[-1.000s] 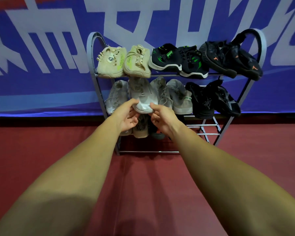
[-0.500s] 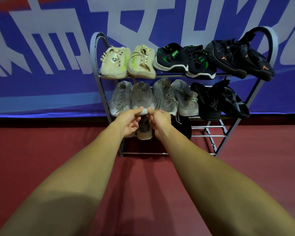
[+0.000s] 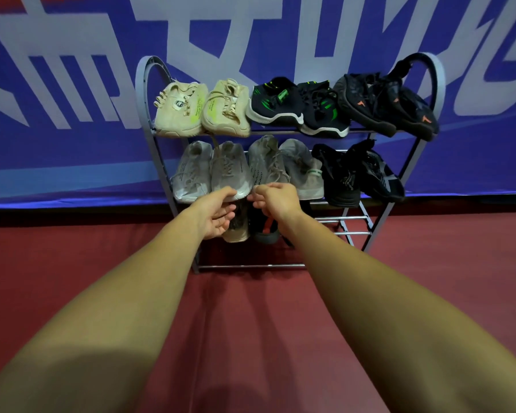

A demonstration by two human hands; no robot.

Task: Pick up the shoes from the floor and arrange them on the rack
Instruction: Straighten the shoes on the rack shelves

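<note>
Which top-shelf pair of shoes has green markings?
The middle black knit pair with white soles; the beige pair and the orange-marked black pair lack green.

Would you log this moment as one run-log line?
left hand: thumb touching toe of pale grey lace-up shoe, fingers relaxed | right hand: curled beside toe, grip unclear | shoe: middle shelf, grey metal rack

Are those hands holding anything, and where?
No firm hold shows. The left hand rests its thumb on the toe of the white shoe on the rack, fingers loose below; the right hand curls beside that toe, contact unclear.
</note>
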